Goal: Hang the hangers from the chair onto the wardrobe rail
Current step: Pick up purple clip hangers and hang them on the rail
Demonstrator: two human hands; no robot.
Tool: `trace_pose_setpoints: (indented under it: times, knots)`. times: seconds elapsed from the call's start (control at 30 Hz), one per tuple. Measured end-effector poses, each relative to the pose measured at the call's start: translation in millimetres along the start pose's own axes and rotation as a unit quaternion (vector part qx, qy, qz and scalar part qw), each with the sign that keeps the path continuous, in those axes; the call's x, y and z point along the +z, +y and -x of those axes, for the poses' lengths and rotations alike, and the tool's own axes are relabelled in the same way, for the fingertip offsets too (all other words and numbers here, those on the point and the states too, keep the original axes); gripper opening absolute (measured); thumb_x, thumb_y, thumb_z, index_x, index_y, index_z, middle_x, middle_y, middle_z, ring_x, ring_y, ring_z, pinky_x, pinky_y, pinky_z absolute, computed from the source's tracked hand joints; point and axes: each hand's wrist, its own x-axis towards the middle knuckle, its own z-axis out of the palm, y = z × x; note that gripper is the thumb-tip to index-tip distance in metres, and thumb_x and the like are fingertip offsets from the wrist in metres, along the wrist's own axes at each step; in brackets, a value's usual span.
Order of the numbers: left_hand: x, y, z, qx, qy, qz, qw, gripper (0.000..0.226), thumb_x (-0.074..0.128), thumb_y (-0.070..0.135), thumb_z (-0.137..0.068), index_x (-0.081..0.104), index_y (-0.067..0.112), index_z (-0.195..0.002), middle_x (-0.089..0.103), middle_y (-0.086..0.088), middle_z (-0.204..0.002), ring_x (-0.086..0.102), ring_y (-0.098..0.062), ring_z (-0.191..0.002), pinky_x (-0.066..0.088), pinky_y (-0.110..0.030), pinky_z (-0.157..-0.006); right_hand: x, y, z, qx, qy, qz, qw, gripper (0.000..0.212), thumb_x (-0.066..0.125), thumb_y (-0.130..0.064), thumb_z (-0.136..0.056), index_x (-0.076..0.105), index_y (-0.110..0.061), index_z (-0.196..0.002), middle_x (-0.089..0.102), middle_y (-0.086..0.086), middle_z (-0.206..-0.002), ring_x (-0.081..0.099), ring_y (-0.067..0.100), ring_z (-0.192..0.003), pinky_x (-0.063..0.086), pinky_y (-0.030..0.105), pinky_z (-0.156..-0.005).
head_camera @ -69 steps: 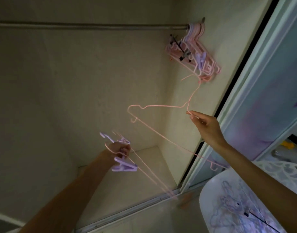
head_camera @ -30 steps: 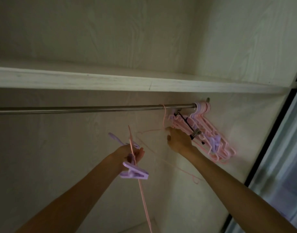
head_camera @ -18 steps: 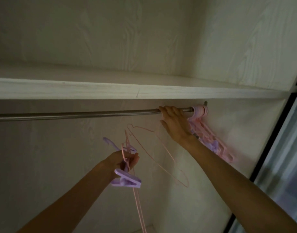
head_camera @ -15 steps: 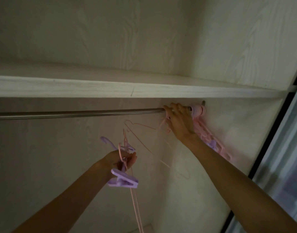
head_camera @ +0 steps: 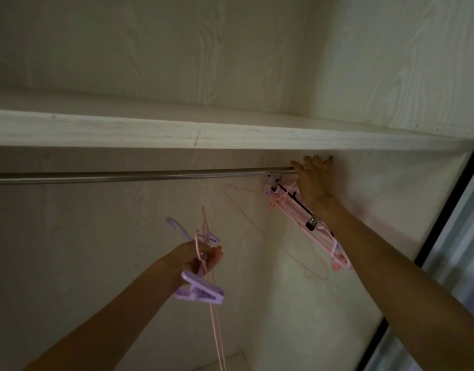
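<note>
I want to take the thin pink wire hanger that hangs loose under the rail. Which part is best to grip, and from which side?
Probably best to pinch the thin pink wire hanger near its top, by the hook neck, coming from the left. That side is open, while the bunched pink hangers and the right hand on the rail crowd its right. The lower wire slants down and would likely swing if gripped.

Left of my right hand (head_camera: 315, 183) the rail (head_camera: 139, 175) runs bare; hung hangers (head_camera: 305, 218) crowd beneath it, shelf (head_camera: 203, 136) close above.

Home bedroom wardrobe interior: metal rail (head_camera: 139, 174), wood-grain shelf (head_camera: 230, 136), hung hangers (head_camera: 305, 218).
</note>
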Motion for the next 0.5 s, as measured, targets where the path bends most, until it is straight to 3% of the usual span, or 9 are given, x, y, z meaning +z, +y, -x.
trace_pose_setpoints:
  times: [0.2,0.33,0.4,0.47,0.5]
  knots:
    - [2,0,-8,-0.024,-0.006,-0.017,1.000,0.026,0.040,-0.006,-0.094,0.050,0.000,-0.070,0.061,-0.015,-0.046,0.063,-0.019,-0.037,0.052,-0.023,-0.036,-5,8,-8,0.032,-0.056,-0.060,0.996,0.057,0.058,-0.032,-0.088,0.038,-0.024,-0.140,0.040,0.011,-0.140,0.034,0.033,-0.130,0.027,0.046,-0.111]
    - [9,-1,-8,-0.020,-0.024,-0.036,0.999,0.025,0.040,-0.005,-0.095,0.051,0.000,-0.072,0.063,-0.015,-0.048,0.064,-0.018,-0.039,0.051,-0.022,-0.036,-17,7,9,0.032,-0.040,-0.137,0.989,0.060,0.056,-0.031,-0.090,0.032,-0.021,-0.144,0.037,0.011,-0.144,0.032,0.031,-0.133,0.028,0.041,-0.109]
    - [14,0,-2,-0.015,-0.042,-0.032,0.999,0.033,0.040,-0.006,-0.094,0.053,-0.002,-0.065,0.063,-0.015,-0.049,0.065,-0.019,-0.040,0.050,-0.020,-0.036,-24,2,25,0.028,0.009,-0.196,0.980,0.050,0.058,-0.027,-0.089,0.044,-0.014,-0.135,0.048,0.014,-0.134,0.042,0.032,-0.125,0.035,0.038,-0.103]
    - [15,-1,-3,-0.005,-0.060,-0.027,0.998,0.048,0.041,-0.005,-0.095,0.060,-0.005,-0.051,0.064,-0.015,-0.050,0.066,-0.018,-0.043,0.051,-0.020,-0.038,-33,-9,46,0.008,0.047,-0.285,0.957,0.028,0.058,-0.024,-0.088,0.062,-0.010,-0.112,0.064,0.012,-0.109,0.058,0.029,-0.101,0.049,0.035,-0.083]
    - [16,-2,-2,-0.003,-0.069,-0.026,0.997,0.053,0.041,-0.004,-0.095,0.063,-0.004,-0.046,0.066,-0.014,-0.051,0.067,-0.017,-0.044,0.052,-0.019,-0.039,-38,-17,58,-0.011,0.029,-0.320,0.947,0.019,0.057,-0.025,-0.089,0.066,-0.011,-0.099,0.067,0.006,-0.093,0.062,0.022,-0.085,0.050,0.030,-0.072]
